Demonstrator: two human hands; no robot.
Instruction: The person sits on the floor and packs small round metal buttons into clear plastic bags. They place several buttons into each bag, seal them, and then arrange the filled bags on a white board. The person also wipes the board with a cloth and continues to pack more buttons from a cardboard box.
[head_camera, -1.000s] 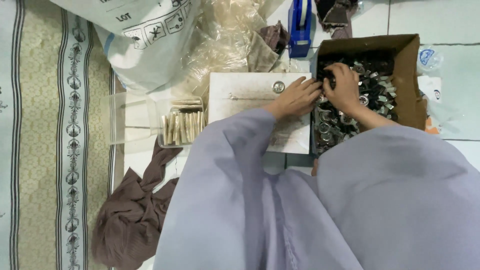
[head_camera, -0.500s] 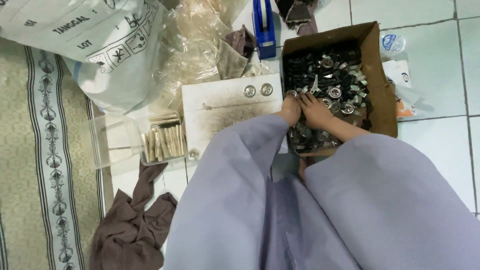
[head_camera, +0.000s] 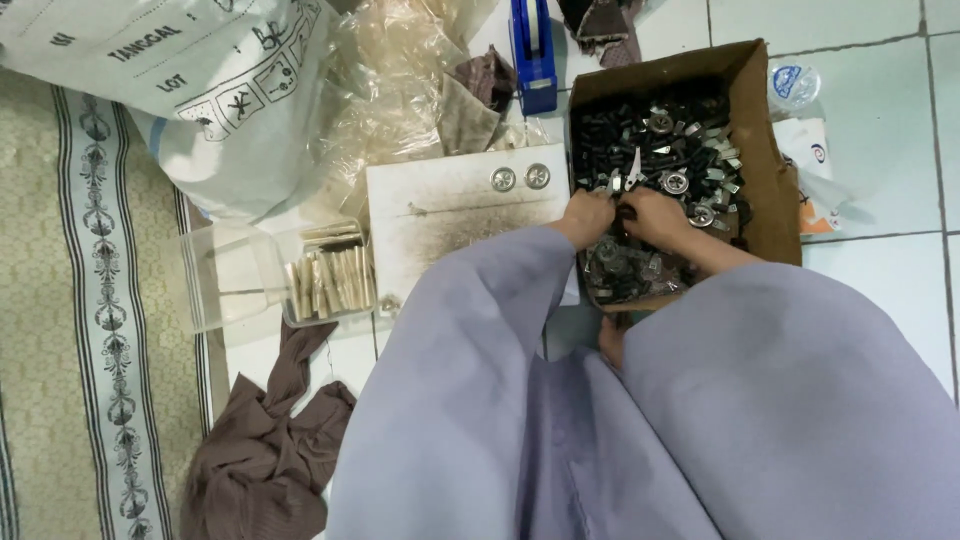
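Both hands, left hand (head_camera: 588, 215) and right hand (head_camera: 650, 215), have met over the cardboard box (head_camera: 765, 180), grip unclear.

On the floor (head_camera: 880, 250), a cardboard box (head_camera: 765, 170) stands at the right, and small metal parts (head_camera: 680, 140) lie in it. Both hands are inside the box, the left hand (head_camera: 588, 213) just beside the right hand (head_camera: 652, 215). Left of the box lies a flat board (head_camera: 450, 215), with two round caps (head_camera: 520, 178) on it. Left of the board stands a plastic container (head_camera: 230, 275). Behind the board lie a plastic sheet (head_camera: 390, 90) and a large sack (head_camera: 190, 90). A cloth (head_camera: 265, 460) lies before the container, and a mat (head_camera: 70, 330) is at the far left.
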